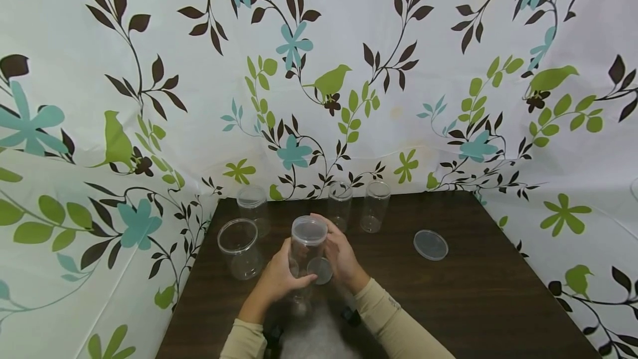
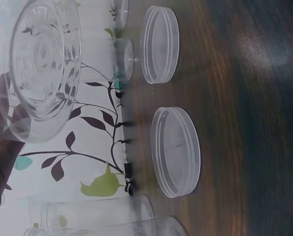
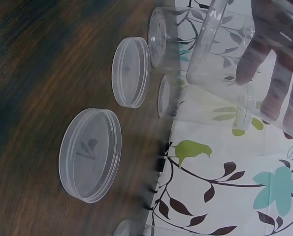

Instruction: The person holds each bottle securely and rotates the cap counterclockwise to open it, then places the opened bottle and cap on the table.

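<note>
A clear plastic jar [image 1: 305, 251] is held upright above the table, a frosted lid [image 1: 309, 229] over its mouth. Around its near left side curls my left hand [image 1: 279, 275], thumb across the front. My right hand [image 1: 344, 259] grips the far right side, fingers partly hidden behind the jar. The left wrist view shows the jar's round base [image 2: 43, 56] raised off the table. Beneath the hands a loose lid [image 1: 323, 271] lies on the wood, partly covered by the jar. Another loose lid [image 1: 431, 245] lies flat to the right.
An open, wider jar [image 1: 239, 259] stands left of my hands, with another clear jar [image 1: 252, 212] behind it. Two more jars, one [image 1: 340, 206] beside the other [image 1: 377, 208], stand at the back edge of the dark wooden table [image 1: 473, 292]. Patterned cloth [image 1: 199, 98] hangs behind.
</note>
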A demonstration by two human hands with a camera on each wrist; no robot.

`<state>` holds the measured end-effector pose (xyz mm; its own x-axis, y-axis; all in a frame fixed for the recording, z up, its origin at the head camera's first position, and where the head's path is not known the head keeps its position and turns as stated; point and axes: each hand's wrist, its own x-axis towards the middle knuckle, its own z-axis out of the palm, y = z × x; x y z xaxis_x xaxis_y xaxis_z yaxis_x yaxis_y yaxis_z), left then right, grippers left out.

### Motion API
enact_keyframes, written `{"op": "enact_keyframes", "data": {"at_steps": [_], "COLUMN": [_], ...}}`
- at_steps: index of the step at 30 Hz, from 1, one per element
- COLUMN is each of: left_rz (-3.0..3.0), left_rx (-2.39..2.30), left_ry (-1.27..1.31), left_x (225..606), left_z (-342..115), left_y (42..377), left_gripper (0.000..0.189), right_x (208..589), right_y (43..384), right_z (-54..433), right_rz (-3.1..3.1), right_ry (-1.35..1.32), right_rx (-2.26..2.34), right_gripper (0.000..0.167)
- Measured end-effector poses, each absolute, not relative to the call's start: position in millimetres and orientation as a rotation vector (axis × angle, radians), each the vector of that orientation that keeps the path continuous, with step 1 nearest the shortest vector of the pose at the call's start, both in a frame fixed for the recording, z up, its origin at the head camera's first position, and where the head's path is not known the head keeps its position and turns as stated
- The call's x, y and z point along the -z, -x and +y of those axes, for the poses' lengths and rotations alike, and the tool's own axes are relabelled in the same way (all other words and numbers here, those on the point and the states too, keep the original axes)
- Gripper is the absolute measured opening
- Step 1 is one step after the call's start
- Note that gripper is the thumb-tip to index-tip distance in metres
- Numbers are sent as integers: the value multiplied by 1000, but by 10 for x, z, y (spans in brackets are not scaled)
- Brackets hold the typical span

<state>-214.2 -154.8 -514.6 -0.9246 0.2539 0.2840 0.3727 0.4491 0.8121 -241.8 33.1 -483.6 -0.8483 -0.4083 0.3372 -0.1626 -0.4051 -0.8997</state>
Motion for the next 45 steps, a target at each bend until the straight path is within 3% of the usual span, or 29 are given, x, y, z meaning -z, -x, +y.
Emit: {"op": "enact_keyframes", "data": {"at_steps": [9, 16, 24, 29, 45], "left_rz": [-2554, -2521, -2519, -2560, -2594], "left_rx": [1506, 1557, 1513, 1436, 1481], "left_ry": [563, 548, 546, 533, 517], "left_x": [5157, 5162, 5183, 5187, 5211], "left_z": [-1567, -1602, -1610, -1601, -1568], "left_y": [2145, 2156, 2172, 2152, 2123], "left_gripper": [91, 81, 77, 87, 95], "right_x": [4853, 4896, 4882, 4867, 4795], "right_y": [2464, 2411, 2324, 2336, 2400], "right_z": [295, 265, 232, 226, 281], "right_rz": [1472, 1661, 1724, 1730, 1545], "right_ry": [791, 680, 825, 824, 808], "right_rx": [2407, 2574, 2550, 2479, 2518], "right_gripper": [59, 48, 76, 85, 81]}}
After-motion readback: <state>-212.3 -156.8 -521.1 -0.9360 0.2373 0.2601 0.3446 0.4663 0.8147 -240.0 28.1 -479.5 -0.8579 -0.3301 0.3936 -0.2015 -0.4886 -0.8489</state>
